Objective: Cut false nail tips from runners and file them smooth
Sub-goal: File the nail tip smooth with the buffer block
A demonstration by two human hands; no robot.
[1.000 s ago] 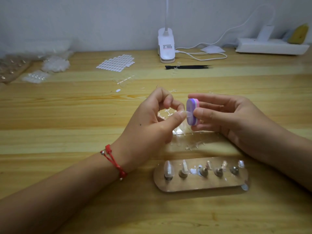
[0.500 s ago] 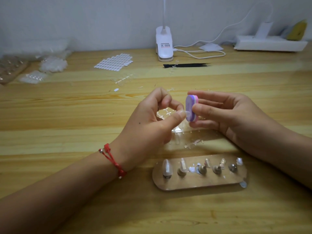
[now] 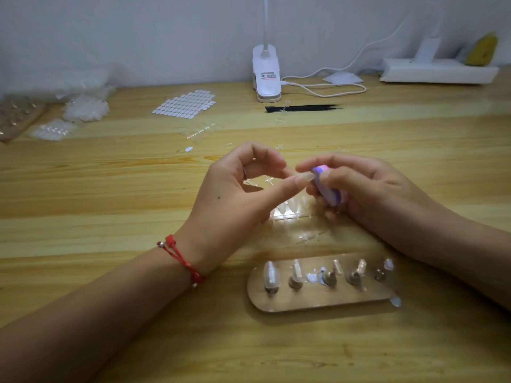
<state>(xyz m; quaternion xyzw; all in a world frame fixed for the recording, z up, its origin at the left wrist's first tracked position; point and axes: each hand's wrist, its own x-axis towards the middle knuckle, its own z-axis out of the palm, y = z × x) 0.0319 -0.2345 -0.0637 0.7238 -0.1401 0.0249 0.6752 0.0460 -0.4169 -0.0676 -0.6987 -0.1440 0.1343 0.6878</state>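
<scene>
Behind right fingers (image 3: 349,162), half-hidden file (image 3: 328,192)

head cam — wide-angle | faces forward and down | close over wooden table (image 3: 110,189) | wall (image 3: 138,37) behind

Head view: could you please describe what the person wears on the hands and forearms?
No sleeves are in view. The wrist of the left hand carries a red cord bracelet with small silvery beads; the right hand and its wrist show nothing worn.
</scene>
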